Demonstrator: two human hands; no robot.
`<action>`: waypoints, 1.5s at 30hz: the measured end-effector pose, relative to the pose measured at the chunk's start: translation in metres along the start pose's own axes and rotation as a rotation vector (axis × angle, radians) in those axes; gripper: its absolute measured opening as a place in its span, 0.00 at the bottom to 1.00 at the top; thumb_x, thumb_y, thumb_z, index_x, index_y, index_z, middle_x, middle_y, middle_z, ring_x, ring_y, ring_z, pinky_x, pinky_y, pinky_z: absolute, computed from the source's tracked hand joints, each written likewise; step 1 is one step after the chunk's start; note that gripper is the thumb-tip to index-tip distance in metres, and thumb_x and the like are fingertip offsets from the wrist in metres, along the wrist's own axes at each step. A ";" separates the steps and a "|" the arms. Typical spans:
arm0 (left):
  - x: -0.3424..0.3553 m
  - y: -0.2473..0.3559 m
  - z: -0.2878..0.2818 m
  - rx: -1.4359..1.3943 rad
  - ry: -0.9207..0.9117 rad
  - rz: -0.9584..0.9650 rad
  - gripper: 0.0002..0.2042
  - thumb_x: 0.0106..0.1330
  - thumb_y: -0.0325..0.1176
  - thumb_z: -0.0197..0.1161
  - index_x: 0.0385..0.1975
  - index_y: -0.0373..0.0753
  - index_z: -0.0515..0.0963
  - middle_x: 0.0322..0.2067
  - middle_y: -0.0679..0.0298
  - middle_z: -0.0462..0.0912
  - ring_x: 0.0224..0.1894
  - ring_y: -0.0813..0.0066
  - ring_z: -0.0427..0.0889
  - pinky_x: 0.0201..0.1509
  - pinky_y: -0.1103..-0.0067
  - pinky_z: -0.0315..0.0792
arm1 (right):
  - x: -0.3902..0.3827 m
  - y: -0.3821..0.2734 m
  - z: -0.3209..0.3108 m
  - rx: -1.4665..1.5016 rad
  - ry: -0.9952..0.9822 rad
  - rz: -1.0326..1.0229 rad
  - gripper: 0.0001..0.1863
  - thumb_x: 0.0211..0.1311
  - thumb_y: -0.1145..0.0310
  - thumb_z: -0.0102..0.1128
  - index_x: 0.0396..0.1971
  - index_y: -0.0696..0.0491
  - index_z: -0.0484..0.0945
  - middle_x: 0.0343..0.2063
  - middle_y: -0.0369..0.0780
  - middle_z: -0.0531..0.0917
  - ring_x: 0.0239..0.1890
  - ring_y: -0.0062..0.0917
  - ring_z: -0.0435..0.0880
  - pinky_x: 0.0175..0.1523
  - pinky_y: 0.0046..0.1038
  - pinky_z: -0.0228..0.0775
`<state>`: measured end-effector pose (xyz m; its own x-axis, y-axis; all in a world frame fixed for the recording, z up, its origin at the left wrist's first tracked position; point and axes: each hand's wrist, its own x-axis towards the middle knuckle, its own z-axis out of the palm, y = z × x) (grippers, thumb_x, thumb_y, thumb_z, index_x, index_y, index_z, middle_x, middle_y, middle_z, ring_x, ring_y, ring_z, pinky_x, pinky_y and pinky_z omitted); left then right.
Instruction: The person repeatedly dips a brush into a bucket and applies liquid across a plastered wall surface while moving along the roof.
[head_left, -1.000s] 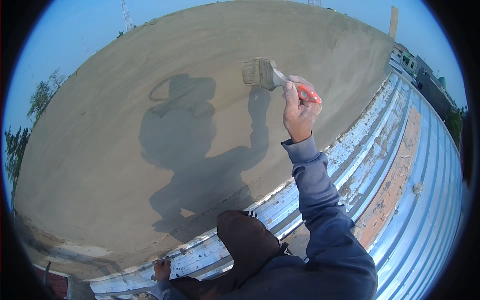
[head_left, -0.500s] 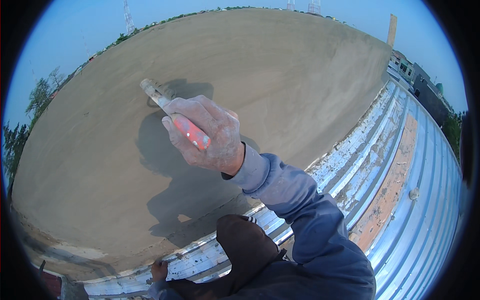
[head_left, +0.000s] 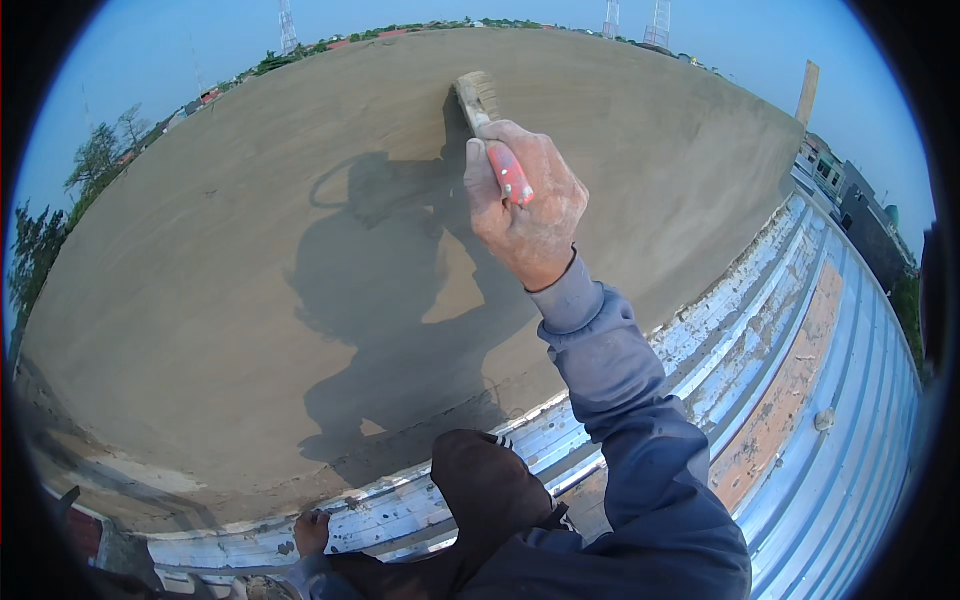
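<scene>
My right hand (head_left: 528, 205) grips a wide paintbrush (head_left: 478, 95) by its red, paint-spotted handle. The pale, plaster-crusted bristles are up against the grey plastered wall (head_left: 650, 160), high in the middle of the view, where my shadow falls. Dust whitens the hand's knuckles and fingers. Low on the left, my left hand (head_left: 311, 532) is down beside the ribbed metal roofing (head_left: 380, 510) along the wall's foot, its fingers curled; what they grip, if anything, is too small to make out. My dark-clad knee (head_left: 480, 480) is bent between the two hands.
Metal roof sheets (head_left: 840, 410), spattered with mortar, slope away at the right, with an orange-brown board (head_left: 785, 370) and a small lump (head_left: 824, 420) on them. An upright plank (head_left: 808, 90) stands at the wall's far right end. Buildings, trees and masts show beyond the wall.
The brush swept left and lower from its position a second ago, then moved back right and up over the last half second. My left hand has barely moved.
</scene>
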<state>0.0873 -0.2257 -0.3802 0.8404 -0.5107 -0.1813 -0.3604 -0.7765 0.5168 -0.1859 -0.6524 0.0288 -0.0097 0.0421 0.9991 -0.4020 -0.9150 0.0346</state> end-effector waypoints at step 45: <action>-0.012 0.010 -0.010 -0.099 0.086 0.007 0.15 0.53 0.42 0.63 0.30 0.34 0.83 0.27 0.49 0.83 0.34 0.51 0.84 0.40 0.63 0.75 | 0.174 -0.040 0.071 0.108 -0.374 -0.169 0.22 0.61 0.53 0.58 0.22 0.59 0.78 0.14 0.36 0.74 0.20 0.19 0.71 0.27 0.27 0.61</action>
<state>0.0776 -0.2236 -0.3640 0.8714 -0.4788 -0.1070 -0.3281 -0.7309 0.5985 -0.1070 -0.6372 0.2026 0.3886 0.0644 0.9192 -0.2712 -0.9454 0.1809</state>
